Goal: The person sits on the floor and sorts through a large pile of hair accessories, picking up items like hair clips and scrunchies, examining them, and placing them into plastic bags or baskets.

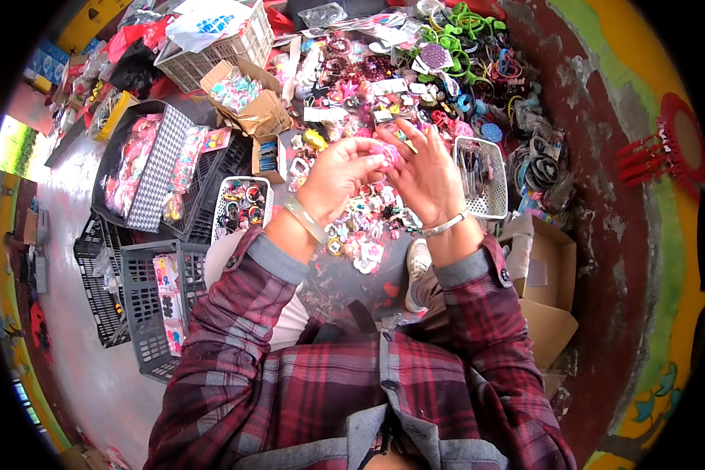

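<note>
At centre frame, the person's left hand (pixel 335 174) and right hand (pixel 425 174) met over a small pink plastic hair ornament (pixel 387 154), both pinching it between fingertips, the left closed from its left side, the right with fingers spread on its right. It hung above a floor heap of colourful hair accessories (pixel 360 227); a small white mesh basket (pixel 480 178) stood just right.

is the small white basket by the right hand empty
No, the small white basket beside the right hand holds a bunch of dark, thin items.
</note>
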A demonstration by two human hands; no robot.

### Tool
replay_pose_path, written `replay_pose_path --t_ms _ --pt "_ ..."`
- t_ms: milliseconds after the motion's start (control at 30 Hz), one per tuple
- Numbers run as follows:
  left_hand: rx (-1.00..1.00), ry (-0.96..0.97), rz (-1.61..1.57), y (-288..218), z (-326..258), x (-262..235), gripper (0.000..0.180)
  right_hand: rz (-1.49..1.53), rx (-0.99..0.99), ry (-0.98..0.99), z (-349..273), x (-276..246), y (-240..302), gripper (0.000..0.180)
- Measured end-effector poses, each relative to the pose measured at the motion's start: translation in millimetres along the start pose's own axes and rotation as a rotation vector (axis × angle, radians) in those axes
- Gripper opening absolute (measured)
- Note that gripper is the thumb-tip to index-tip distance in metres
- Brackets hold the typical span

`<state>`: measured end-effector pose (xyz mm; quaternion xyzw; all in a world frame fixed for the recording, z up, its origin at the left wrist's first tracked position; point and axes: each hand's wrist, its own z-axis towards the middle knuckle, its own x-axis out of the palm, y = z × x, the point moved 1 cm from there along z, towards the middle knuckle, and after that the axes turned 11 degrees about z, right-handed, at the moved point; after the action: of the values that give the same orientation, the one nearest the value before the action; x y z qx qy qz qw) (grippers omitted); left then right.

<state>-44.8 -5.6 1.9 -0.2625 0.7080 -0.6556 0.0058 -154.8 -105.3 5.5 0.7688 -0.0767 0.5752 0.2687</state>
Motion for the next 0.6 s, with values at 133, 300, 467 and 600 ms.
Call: replay_pose_path --t_ms 133,300,467,600 --pt "-0.091 0.051 -0.282 3.7 1.3 -14.2 0.017 -0.010 0.003 0.012 -6.0 -5.8 13.6 0.054" --pt "-0.083 0.093 -0.345 9.2 8.5 -17.8 0.022 -0.219 0.024 -0.173 -6.4 -4.9 19.0 0.035" --pt "-0.032 0.009 -0.125 12.5 13.4 -12.1 0.028 -0.512 0.067 -0.119 2.1 -14.9 8.2 0.016" --pt "-0.008 0.028 -0.025 9.0 12.0 -19.0 0.026 -0.520 0.020 -0.113 8.4 -12.0 5.4 0.009"
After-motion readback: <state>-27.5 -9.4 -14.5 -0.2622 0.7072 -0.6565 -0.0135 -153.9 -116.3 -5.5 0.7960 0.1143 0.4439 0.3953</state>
